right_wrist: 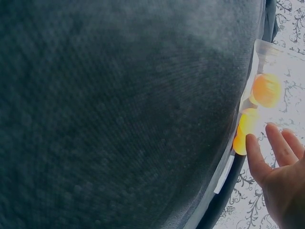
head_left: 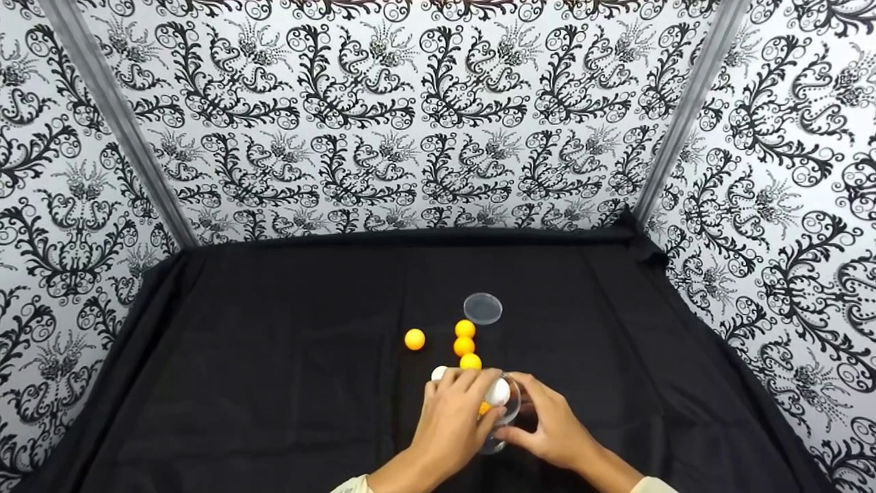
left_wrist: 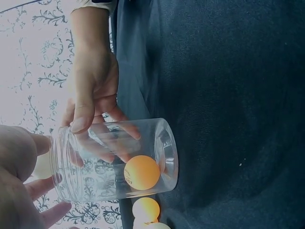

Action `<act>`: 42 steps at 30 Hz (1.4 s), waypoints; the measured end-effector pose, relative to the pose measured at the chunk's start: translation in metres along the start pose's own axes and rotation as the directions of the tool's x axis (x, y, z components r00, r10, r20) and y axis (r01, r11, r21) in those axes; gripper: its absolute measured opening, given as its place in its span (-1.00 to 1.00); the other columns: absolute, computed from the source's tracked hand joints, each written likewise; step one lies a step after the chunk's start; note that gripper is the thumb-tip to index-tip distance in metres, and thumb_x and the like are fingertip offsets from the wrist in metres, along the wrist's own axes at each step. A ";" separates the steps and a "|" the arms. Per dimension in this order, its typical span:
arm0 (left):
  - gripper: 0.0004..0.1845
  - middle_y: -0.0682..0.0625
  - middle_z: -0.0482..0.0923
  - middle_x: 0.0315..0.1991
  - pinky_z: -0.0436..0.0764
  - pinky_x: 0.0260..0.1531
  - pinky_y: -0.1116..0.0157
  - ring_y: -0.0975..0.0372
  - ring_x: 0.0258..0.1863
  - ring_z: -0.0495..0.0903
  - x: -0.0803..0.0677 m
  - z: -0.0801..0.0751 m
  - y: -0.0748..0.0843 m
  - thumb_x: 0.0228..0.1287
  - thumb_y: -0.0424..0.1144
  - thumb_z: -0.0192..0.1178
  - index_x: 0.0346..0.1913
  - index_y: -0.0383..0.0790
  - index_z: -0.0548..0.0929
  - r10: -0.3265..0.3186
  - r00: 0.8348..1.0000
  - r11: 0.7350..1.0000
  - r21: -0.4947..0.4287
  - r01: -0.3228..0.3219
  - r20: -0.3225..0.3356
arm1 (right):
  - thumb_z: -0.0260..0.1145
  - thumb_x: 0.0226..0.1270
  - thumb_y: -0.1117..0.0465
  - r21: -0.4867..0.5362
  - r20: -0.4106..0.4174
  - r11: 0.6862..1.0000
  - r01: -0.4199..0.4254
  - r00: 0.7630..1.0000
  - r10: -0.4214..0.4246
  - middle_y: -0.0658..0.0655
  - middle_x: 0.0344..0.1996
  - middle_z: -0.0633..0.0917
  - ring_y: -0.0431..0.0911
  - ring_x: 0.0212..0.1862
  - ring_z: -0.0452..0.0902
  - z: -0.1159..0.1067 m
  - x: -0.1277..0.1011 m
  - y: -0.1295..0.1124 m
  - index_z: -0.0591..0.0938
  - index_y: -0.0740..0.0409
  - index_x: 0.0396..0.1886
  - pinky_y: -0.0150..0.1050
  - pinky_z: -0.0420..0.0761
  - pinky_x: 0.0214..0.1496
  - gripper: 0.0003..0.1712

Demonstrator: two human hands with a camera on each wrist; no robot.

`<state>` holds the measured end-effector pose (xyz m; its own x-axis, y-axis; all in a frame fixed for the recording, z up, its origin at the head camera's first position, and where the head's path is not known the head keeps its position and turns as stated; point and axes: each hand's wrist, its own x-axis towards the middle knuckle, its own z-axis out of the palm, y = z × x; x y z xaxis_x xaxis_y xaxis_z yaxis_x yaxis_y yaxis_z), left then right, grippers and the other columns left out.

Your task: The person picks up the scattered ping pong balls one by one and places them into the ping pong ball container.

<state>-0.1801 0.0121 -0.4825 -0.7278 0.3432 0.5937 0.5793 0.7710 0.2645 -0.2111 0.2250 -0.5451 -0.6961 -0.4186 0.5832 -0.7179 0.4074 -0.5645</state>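
We steady a clear plastic jar (head_left: 503, 411) on a black tablecloth (head_left: 274, 383) and feed table-tennis balls into it. Our left hand (head_left: 452, 418) curls its fingers round a white ball (head_left: 497, 392) right at the jar's mouth, while our right hand (head_left: 554, 428) wraps the jar's far side, thumb (left_wrist: 82, 112) and fingers (left_wrist: 121, 145) clamped on the wall, as the left wrist view shows through the plastic. One orange ball (left_wrist: 141, 172) already sits at the jar's bottom.

To do this step well, we judge that the right hand should keep the jar upright and still while the left brings the white ball squarely over the opening and lets it go only once it is inside the rim; a ball that clips the edge would likely roll off across the cloth.

Just beyond the jar, three orange balls (head_left: 465, 346) lie in a line running away from us, a fourth orange ball (head_left: 414, 339) lies to the left of that line, and a second white ball (head_left: 438, 373) peeks out at the left hand's fingertips. The jar's clear lid (head_left: 482, 308) lies flat beyond the row, well apart from the jar. Patterned black-and-white walls (head_left: 438, 116) close the scene.
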 end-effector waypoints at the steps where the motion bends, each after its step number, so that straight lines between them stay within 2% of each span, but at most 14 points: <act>1: -0.47 0.18 0.67 0.01 0.42 -0.23 0.22 0.22 -0.07 0.54 0.000 0.000 0.000 0.16 0.00 0.47 0.20 0.13 0.60 0.001 1.000 1.000 0.001 -0.001 0.002 | 0.63 0.09 0.03 0.000 0.001 1.000 -0.004 1.000 0.004 -0.07 0.07 0.65 -0.21 -0.02 0.69 0.000 0.000 0.000 0.44 -0.03 0.37 -0.21 0.77 -0.18 -0.14; 12: -0.48 0.19 0.66 0.01 0.43 -0.23 0.20 0.22 -0.05 0.52 0.000 0.001 0.000 0.18 0.03 0.44 0.21 0.11 0.60 0.012 1.000 0.999 0.032 -0.012 0.010 | 0.63 0.09 -0.01 -0.004 -0.001 1.000 -0.019 1.000 0.019 -0.06 0.10 0.64 -0.21 0.00 0.69 0.002 -0.001 0.001 0.43 -0.05 0.37 -0.22 0.76 -0.17 -0.14; 29: -0.47 0.18 0.68 -0.01 0.43 -0.23 0.21 0.22 -0.06 0.53 -0.001 0.003 0.000 0.16 0.03 0.46 0.20 0.10 0.59 0.003 1.000 1.000 0.024 -0.003 0.002 | 0.63 0.09 0.00 0.001 0.003 1.000 -0.013 1.000 0.013 -0.05 0.10 0.64 -0.20 0.01 0.68 0.001 -0.001 0.000 0.43 -0.04 0.37 -0.24 0.76 -0.16 -0.14; 42: -0.46 0.17 0.68 0.05 0.44 -0.23 0.21 0.21 -0.02 0.56 -0.001 0.002 0.000 0.19 0.06 0.44 0.22 0.09 0.58 -0.009 1.000 1.000 0.027 0.008 0.029 | 0.65 0.06 0.04 0.025 0.001 1.000 -0.015 1.000 0.015 -0.02 0.10 0.65 -0.19 0.00 0.70 0.002 -0.002 0.004 0.43 -0.02 0.38 -0.22 0.76 -0.16 -0.11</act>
<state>-0.1804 0.0127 -0.4841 -0.7435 0.3516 0.5689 0.5629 0.7882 0.2486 -0.2125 0.2255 -0.5497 -0.7070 -0.4133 0.5739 -0.7070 0.3936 -0.5875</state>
